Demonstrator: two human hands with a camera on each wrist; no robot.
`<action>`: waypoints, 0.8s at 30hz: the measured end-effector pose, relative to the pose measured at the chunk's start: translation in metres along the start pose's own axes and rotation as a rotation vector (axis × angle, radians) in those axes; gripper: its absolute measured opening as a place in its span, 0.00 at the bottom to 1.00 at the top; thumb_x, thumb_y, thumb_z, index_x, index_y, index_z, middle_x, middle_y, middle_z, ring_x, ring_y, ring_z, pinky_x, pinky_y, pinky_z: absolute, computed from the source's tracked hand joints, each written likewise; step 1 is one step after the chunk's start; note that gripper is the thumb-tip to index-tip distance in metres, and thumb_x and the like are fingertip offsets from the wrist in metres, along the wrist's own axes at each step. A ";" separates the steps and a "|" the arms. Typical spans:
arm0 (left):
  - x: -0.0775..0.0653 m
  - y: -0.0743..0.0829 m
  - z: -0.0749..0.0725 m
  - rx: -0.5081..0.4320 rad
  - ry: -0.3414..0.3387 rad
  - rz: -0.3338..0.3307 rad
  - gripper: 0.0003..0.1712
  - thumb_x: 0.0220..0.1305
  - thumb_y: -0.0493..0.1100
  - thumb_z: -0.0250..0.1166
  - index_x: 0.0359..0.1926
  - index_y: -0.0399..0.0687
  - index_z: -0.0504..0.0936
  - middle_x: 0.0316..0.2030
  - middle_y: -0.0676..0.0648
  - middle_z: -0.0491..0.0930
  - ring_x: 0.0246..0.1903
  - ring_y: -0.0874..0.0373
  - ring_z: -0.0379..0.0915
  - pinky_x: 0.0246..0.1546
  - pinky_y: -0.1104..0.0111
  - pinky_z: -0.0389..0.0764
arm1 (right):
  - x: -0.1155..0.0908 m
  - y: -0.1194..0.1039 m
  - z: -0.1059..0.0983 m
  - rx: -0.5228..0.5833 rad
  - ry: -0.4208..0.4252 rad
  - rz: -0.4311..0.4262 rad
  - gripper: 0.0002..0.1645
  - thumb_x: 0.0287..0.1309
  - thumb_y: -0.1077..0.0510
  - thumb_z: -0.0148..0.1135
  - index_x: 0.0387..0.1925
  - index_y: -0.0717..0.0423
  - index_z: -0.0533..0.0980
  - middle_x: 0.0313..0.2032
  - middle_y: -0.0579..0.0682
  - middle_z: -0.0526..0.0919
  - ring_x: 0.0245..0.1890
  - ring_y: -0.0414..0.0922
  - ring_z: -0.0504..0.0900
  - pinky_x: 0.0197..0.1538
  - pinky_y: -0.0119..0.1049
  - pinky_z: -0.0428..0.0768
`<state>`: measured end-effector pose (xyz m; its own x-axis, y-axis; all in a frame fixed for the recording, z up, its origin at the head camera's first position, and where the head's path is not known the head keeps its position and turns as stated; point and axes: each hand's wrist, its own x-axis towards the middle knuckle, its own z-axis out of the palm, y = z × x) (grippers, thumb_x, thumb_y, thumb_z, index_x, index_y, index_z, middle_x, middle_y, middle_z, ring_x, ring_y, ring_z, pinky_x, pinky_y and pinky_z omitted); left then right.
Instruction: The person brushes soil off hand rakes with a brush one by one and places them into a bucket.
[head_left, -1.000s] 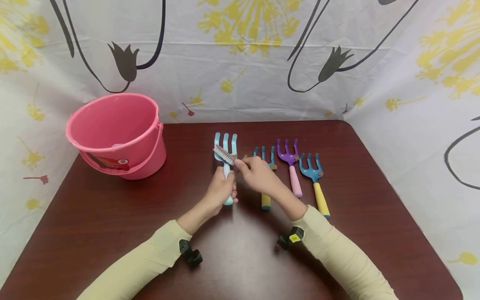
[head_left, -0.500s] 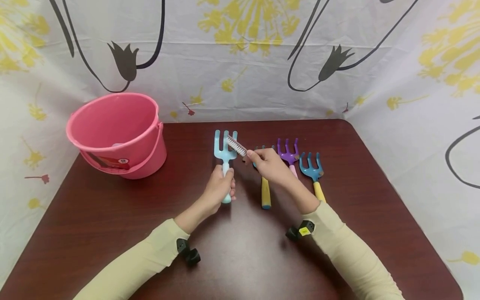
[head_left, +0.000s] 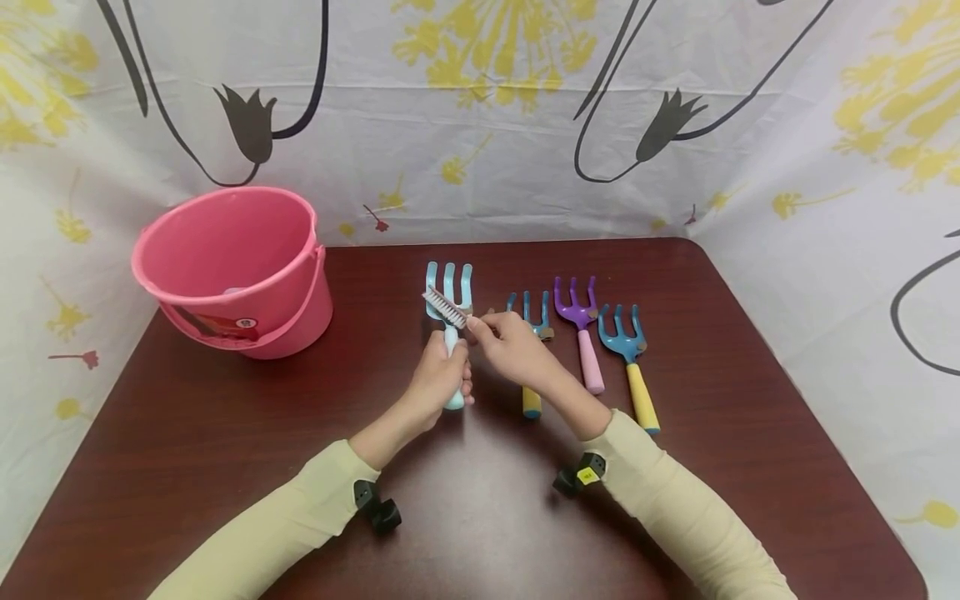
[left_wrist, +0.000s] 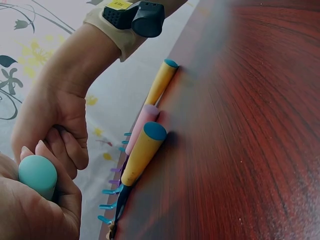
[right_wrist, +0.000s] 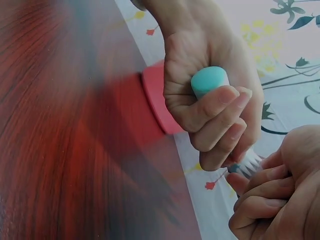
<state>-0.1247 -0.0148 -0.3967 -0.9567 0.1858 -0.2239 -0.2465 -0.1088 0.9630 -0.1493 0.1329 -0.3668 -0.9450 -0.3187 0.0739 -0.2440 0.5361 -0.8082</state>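
Note:
My left hand (head_left: 438,375) grips the handle of a light blue hand rake (head_left: 451,279), its three tines pointing away from me. In the right wrist view the teal handle end (right_wrist: 209,80) sticks out of that fist. Pinched in my right hand (head_left: 513,346) is a small brush (head_left: 446,307) with white bristles. The brush lies slantwise across the rake's head, just above the handle; whether the bristles touch the metal I cannot tell. Below the right hand, a dark blue rake with a yellow handle (head_left: 532,403) is partly covered.
A purple rake with a pink handle (head_left: 590,362) and another blue rake with a yellow handle (head_left: 641,400) lie to the right on the dark wooden table (head_left: 480,500). At the back left stands a pink bucket (head_left: 300,317). A patterned cloth (head_left: 517,192) hangs behind the table.
The brush moved right and off the rake's tines half a second ago, and is now back left across the rake's head. The left hand keeps its hold on the rake, nearly still.

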 end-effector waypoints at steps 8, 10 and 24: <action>0.000 0.001 -0.002 -0.001 -0.007 -0.014 0.07 0.80 0.40 0.46 0.49 0.40 0.60 0.23 0.47 0.66 0.13 0.61 0.64 0.13 0.70 0.75 | -0.001 0.000 0.003 0.017 -0.014 -0.004 0.24 0.79 0.53 0.47 0.33 0.64 0.81 0.14 0.45 0.59 0.13 0.40 0.56 0.20 0.33 0.58; 0.000 0.001 -0.001 -0.004 -0.009 -0.013 0.07 0.80 0.40 0.46 0.49 0.40 0.60 0.23 0.46 0.66 0.13 0.61 0.64 0.13 0.70 0.75 | -0.001 0.000 0.001 0.037 -0.015 0.007 0.24 0.79 0.52 0.47 0.33 0.64 0.81 0.14 0.46 0.60 0.14 0.40 0.56 0.20 0.33 0.58; -0.002 0.002 0.003 -0.038 -0.008 -0.004 0.06 0.79 0.39 0.47 0.46 0.40 0.61 0.23 0.47 0.66 0.12 0.62 0.61 0.12 0.70 0.72 | 0.001 0.003 -0.015 0.097 0.023 0.085 0.26 0.79 0.50 0.46 0.34 0.62 0.84 0.18 0.47 0.64 0.20 0.42 0.59 0.27 0.37 0.62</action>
<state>-0.1233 -0.0121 -0.3935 -0.9545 0.1937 -0.2267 -0.2565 -0.1453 0.9556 -0.1542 0.1464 -0.3607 -0.9663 -0.2569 0.0146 -0.1412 0.4820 -0.8647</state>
